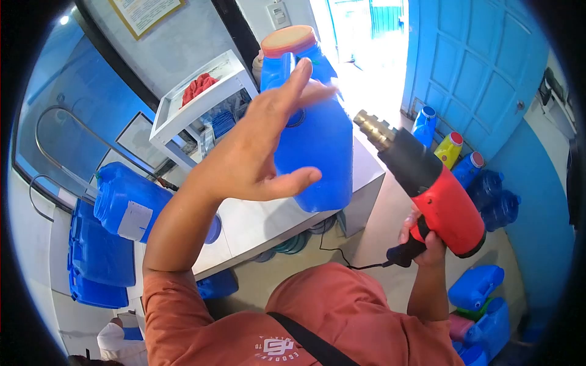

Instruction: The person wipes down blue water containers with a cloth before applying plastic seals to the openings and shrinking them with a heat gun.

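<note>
A tall blue plastic jug (323, 155) with an orange lid (288, 39) stands upright on the white counter (256, 222). My left hand (262, 137) is raised in front of the jug, thumb and fingers spread, overlapping its side and handle in this view. To the right, my right hand (432, 244) grips the handle of a red and black heat gun (448, 204). The gun's brass-coloured nozzle (375, 129) points up and left, toward the jug. From the handle's base a black power cord (366, 266) runs down to the left.
A second blue jug (131, 204) is at the left, near a curved metal faucet (46, 116). Red cloth (198, 89) lies on a white shelf unit (168, 125) at the back. Several containers line the floor by the blue door (473, 73); more blue jugs (476, 287) are lower right.
</note>
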`<state>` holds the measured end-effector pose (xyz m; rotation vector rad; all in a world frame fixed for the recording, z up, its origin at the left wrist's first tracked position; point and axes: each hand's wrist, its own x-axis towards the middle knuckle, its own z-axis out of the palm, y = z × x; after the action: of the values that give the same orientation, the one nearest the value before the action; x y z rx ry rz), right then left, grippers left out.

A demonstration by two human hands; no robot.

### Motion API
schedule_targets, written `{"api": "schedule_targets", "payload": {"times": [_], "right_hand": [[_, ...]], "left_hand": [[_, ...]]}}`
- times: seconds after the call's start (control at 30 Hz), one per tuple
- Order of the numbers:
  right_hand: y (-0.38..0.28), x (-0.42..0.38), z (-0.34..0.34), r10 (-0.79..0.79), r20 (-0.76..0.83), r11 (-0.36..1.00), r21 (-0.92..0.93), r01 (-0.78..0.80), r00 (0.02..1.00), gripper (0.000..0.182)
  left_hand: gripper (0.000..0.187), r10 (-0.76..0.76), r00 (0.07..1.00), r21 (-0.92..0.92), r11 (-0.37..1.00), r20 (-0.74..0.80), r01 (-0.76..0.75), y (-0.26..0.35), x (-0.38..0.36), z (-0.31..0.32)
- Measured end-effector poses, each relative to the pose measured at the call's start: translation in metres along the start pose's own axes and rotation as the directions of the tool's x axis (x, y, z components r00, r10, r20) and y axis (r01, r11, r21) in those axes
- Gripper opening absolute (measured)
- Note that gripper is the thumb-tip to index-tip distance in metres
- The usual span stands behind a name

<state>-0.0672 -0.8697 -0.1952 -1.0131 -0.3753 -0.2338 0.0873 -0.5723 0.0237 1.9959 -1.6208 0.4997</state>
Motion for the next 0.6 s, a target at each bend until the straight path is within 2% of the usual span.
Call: {"api": "schedule_targets", "payload": {"times": [0.03, 0.07, 0.1, 0.13, 0.17, 0.23, 0.27, 0.33, 0.37, 0.43, 0.47, 0.5, 0.57, 0.6], "right_hand": [[0.000, -0.005, -0.006, -0.001, 0.002, 1.000, 0.001, 0.001, 1.000, 0.076], [0.002, -0.012, -0.013, -0.013, -0.022, 1.000, 0.012, 0.013, 1.000, 0.076], [0.002, -0.018, -0.020, -0.024, -0.047, 0.999, 0.024, 0.025, 0.999, 0.075], [0.002, -0.022, -0.024, -0.031, -0.041, 0.999, 0.038, 0.033, 0.999, 0.072], [0.003, -0.027, -0.028, -0.030, -0.044, 0.999, 0.040, 0.031, 0.999, 0.072], [0.005, -0.036, -0.034, -0.074, -0.085, 0.997, 0.025, 0.076, 0.994, 0.068], [0.003, -0.038, -0.033, -0.072, -0.087, 0.997, 0.025, 0.075, 0.994, 0.068], [-0.005, -0.036, -0.028, -0.017, 0.023, 0.993, 0.119, 0.014, 1.000, 0.065], [-0.006, -0.032, -0.022, -0.021, 0.030, 0.993, 0.117, 0.017, 0.999, 0.065], [-0.005, -0.027, -0.004, -0.144, 0.027, 0.988, 0.065, 0.142, 0.989, 0.064], [-0.003, -0.023, -0.001, -0.143, 0.038, 0.988, 0.067, 0.140, 0.989, 0.064], [-0.003, -0.019, 0.002, -0.153, 0.096, 0.984, 0.106, 0.142, 0.984, 0.064], [-0.001, -0.014, 0.008, -0.162, 0.164, 0.979, 0.147, 0.138, 0.973, 0.064], [-0.002, -0.015, 0.009, -0.064, 0.165, 0.997, 0.057, 0.055, 0.984, 0.059]], "left_hand": [[0.108, 0.000, 1.000, 0.002, 1.000, -0.001, 0.000, 0.005, 0.002, -0.003], [0.098, -0.093, 0.994, 0.327, 0.939, -0.050, 0.104, 0.010, 0.005, -0.006], [0.088, -0.164, 0.979, 0.608, 0.767, -0.125, 0.206, 0.014, 0.007, -0.009], [0.074, -0.260, 0.958, 0.662, 0.699, -0.118, 0.271, 0.016, 0.008, -0.010], [0.074, -0.262, 0.958, 0.661, 0.700, -0.114, 0.270, 0.013, 0.007, -0.009], [0.072, -0.187, 0.981, 0.490, 0.860, 0.049, 0.139, 0.007, 0.005, -0.007], [0.072, -0.187, 0.981, 0.488, 0.862, 0.051, 0.139, 0.009, 0.005, -0.006], [0.069, -0.078, 0.993, 0.470, 0.875, -0.089, 0.111, 0.015, 0.007, -0.003], [0.069, -0.076, 0.993, 0.476, 0.872, -0.095, 0.112, 0.014, 0.007, -0.002], [0.062, -0.356, 0.927, 0.314, 0.872, -0.118, 0.375, 0.008, 0.001, -0.001], [0.063, -0.292, 0.956, 0.224, 0.929, -0.042, 0.294, -0.004, -0.006, -0.002], [0.063, -0.295, 0.954, 0.230, 0.926, -0.051, 0.299, -0.013, -0.014, 0.000], [0.067, -0.162, 0.952, -0.008, 0.986, -0.258, 0.165, -0.025, -0.030, 0.000], [0.070, -0.176, 0.936, 0.064, 0.977, -0.304, 0.204, -0.021, -0.040, -0.005]]}}
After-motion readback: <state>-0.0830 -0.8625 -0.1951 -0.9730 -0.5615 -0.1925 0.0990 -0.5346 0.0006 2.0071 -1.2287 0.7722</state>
